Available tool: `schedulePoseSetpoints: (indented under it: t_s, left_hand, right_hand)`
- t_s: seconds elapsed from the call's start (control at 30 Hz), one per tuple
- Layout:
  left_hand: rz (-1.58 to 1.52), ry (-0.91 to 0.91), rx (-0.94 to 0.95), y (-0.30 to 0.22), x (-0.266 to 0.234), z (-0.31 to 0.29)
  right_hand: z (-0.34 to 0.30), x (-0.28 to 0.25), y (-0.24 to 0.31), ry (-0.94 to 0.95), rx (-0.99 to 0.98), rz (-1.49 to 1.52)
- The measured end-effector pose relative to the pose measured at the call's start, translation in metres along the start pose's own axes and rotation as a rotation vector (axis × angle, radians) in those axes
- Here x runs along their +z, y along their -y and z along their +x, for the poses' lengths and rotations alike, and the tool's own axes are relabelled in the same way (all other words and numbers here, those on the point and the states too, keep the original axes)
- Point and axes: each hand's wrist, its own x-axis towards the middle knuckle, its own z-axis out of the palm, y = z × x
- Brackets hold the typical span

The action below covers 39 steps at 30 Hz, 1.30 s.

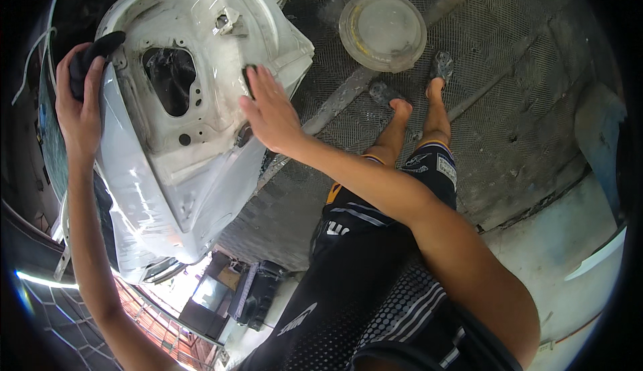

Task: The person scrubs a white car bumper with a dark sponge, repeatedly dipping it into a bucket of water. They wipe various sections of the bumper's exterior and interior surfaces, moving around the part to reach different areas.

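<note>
In front of me on the left is a white car body section (221, 113), with an oval cut-out and several small holes. Its outer panel (137, 183) is coated in smooth light grey. My left hand (80, 109) is at the panel's far left edge, fingers and thumb closed around a curved black piece (79, 69); its exact kind does not show. Flat on the body's right side lies my right hand (271, 113), fingers stretched out and slightly blurred. A small dark piece (249, 81) shows at its fingertips; whether the hand holds it is unclear.
A round lidded container (383, 30) stands on the dark textured floor (495, 83), just beyond my feet. At the lower left are black equipment (258, 294) and a bright opening. A pale surface with blue parts (596, 150) curves along the right.
</note>
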Motion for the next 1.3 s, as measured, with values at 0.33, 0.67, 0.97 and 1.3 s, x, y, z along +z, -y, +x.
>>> schedulePoseSetpoints:
  t_s: [0.33, 0.67, 0.97, 1.3]
  left_hand:
    - [-0.072, 0.008, 0.055, 0.001, 0.004, 0.011]
    - [-0.103, 0.026, 0.043, 0.002, 0.001, 0.011]
    - [-0.167, 0.056, 0.036, 0.012, 0.001, 0.009]
    - [-0.146, 0.040, 0.050, 0.008, 0.001, 0.009]
  right_hand:
    - [0.100, -0.001, -0.095, 0.114, 0.546, -0.125]
    - [0.091, -0.001, -0.129, 0.035, 0.568, -0.054]
    - [0.092, -0.009, -0.103, 0.031, 0.579, 0.109]
    - [0.049, -0.013, -0.088, -0.040, 0.303, 0.015]
